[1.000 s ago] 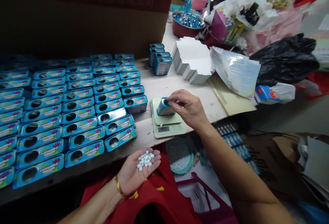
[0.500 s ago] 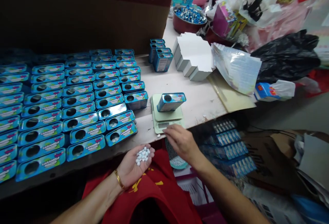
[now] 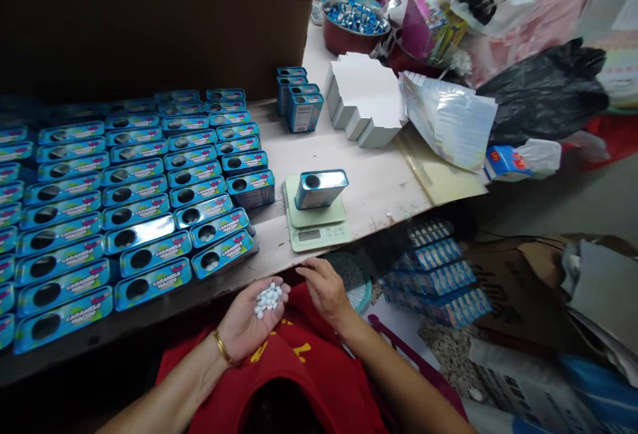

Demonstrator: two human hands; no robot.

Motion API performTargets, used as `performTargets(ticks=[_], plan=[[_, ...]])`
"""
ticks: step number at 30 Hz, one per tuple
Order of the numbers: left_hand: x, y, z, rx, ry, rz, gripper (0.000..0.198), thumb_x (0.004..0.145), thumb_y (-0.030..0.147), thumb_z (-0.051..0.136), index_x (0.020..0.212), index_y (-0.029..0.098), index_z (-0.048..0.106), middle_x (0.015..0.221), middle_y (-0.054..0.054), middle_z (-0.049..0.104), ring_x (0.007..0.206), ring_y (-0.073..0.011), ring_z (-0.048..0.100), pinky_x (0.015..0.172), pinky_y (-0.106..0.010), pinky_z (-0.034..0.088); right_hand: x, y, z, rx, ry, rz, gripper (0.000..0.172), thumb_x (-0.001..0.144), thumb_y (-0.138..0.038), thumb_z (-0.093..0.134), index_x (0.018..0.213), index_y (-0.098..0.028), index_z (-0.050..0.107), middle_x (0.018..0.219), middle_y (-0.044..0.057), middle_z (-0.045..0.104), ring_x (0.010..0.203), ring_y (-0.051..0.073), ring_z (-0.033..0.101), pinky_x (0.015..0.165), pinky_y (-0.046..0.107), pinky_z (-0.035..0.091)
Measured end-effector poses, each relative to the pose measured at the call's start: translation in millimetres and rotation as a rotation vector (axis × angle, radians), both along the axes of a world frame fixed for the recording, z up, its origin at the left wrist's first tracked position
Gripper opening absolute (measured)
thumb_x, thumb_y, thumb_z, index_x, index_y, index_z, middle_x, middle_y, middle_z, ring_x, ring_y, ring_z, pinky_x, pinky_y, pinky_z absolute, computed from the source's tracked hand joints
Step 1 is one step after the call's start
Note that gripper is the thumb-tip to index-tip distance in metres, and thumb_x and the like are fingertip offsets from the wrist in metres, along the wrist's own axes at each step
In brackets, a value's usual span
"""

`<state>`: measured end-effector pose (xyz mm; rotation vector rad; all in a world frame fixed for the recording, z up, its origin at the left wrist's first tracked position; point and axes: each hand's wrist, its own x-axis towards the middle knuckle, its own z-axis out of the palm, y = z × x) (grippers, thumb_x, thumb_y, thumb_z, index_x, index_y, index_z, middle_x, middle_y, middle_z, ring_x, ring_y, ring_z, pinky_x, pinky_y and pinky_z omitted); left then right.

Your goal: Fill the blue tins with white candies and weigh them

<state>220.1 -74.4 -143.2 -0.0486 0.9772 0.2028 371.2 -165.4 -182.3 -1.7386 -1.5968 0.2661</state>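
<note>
My left hand, palm up with a gold bangle at the wrist, cups a small heap of white candies. Just right of it is my right hand, below the table's front edge; its fingers are loosely bent, and whatever may be between them is too small to tell. A blue tin with a round hole in its top stands upright on a pale green scale. Part of a round tub of small white pieces shows behind my right hand.
Rows of blue tins fill the table's left side. White cartons, a red bowl of blue pieces and plastic bags lie at the back right. Stacked tins stand lower right.
My right hand has moved back from the scale's front edge to beside my left hand. The small white piece before the scale is no longer seen there. The view has shifted slightly.
</note>
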Motion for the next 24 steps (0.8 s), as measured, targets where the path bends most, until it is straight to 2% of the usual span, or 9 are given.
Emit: performTargets(ticks=[4, 7, 8, 10, 12, 14, 17, 20, 24], plan=[[-2, 0, -0.5, 0.007, -0.020, -0.012, 0.010, 0.076, 0.012, 0.051, 0.077, 0.010, 0.060, 0.072, -0.008, 0.065, 0.062, -0.0128, 0.061, 0.054, -0.022, 0.050, 11, -13, 1.5, 0.058, 0.120, -0.181, 0.026, 0.081, -0.007, 0.040, 0.097, -0.018, 0.058, 0.092, 0.007, 0.057, 0.088, 0.014, 0.052, 0.077, 0.031, 0.046], [-1, -2, 0.1, 0.010, -0.039, -0.041, 0.011, 0.075, 0.011, 0.052, 0.081, 0.008, 0.061, 0.075, -0.010, 0.066, 0.069, -0.0152, 0.063, 0.062, -0.025, 0.051, 10, -16, 12.7, 0.106, 0.136, -0.259, 0.025, 0.081, -0.007, 0.041, 0.098, -0.018, 0.057, 0.091, 0.006, 0.056, 0.086, 0.014, 0.053, 0.076, 0.031, 0.046], [0, -3, 0.1, 0.008, -0.051, -0.050, 0.012, 0.075, 0.011, 0.053, 0.083, 0.008, 0.061, 0.079, -0.011, 0.066, 0.073, -0.0166, 0.063, 0.067, -0.027, 0.051, 7, -16, 18.7, 0.106, 0.118, -0.230, 0.026, 0.081, -0.008, 0.042, 0.099, -0.018, 0.056, 0.091, 0.006, 0.056, 0.087, 0.014, 0.052, 0.076, 0.031, 0.046], [2, -5, -0.4, -0.002, -0.085, -0.054, 0.014, 0.075, 0.011, 0.052, 0.085, 0.007, 0.061, 0.083, -0.012, 0.066, 0.078, -0.0176, 0.062, 0.072, -0.030, 0.050, -5, -12, 32.7, 0.042, 0.041, -0.078, 0.026, 0.081, -0.012, 0.044, 0.105, -0.019, 0.054, 0.095, 0.006, 0.056, 0.089, 0.015, 0.051, 0.077, 0.031, 0.045], [2, -7, -2.1, -0.006, -0.118, -0.040, 0.013, 0.077, 0.012, 0.049, 0.081, 0.007, 0.061, 0.077, -0.009, 0.066, 0.070, -0.0149, 0.062, 0.068, -0.028, 0.051, -18, -6, 46.2, -0.093, -0.089, 0.111, 0.031, 0.082, -0.019, 0.047, 0.112, -0.018, 0.049, 0.100, 0.008, 0.055, 0.091, 0.018, 0.048, 0.077, 0.033, 0.044], [2, -9, -4.3, -0.005, -0.133, -0.035, 0.015, 0.079, 0.013, 0.047, 0.075, 0.008, 0.061, 0.068, -0.006, 0.065, 0.062, -0.0126, 0.061, 0.061, -0.026, 0.051, -28, -2, 56.3, -0.230, -0.231, 0.227, 0.036, 0.082, -0.022, 0.047, 0.117, -0.015, 0.045, 0.102, 0.009, 0.054, 0.091, 0.020, 0.047, 0.074, 0.034, 0.043], [0, -11, -6.2, -0.008, -0.151, -0.042, 0.017, 0.080, 0.017, 0.047, 0.079, 0.008, 0.061, 0.070, -0.007, 0.065, 0.064, -0.0131, 0.061, 0.062, -0.026, 0.050, -33, -1, 64.2, -0.322, -0.363, 0.312, 0.033, 0.084, -0.016, 0.041, 0.116, -0.012, 0.044, 0.096, 0.009, 0.054, 0.085, 0.019, 0.046, 0.070, 0.033, 0.042], [-2, -11, -4.7, -0.026, -0.175, -0.036, 0.019, 0.081, 0.017, 0.046, 0.089, 0.008, 0.060, 0.074, -0.008, 0.066, 0.066, -0.0128, 0.061, 0.065, -0.026, 0.050, -29, -3, 70.2, -0.354, -0.381, 0.398, 0.026, 0.085, -0.014, 0.040, 0.110, -0.013, 0.047, 0.092, 0.008, 0.053, 0.081, 0.017, 0.046, 0.070, 0.031, 0.041], [2, -8, 2.6, -0.015, -0.209, 0.000, 0.019, 0.080, 0.014, 0.044, 0.088, 0.008, 0.060, 0.077, -0.007, 0.065, 0.068, -0.0121, 0.060, 0.073, -0.030, 0.049, -17, 3, 82.7, -0.409, -0.360, 0.396, 0.022, 0.085, -0.014, 0.041, 0.106, -0.015, 0.048, 0.096, 0.007, 0.051, 0.085, 0.016, 0.046, 0.074, 0.031, 0.041]])
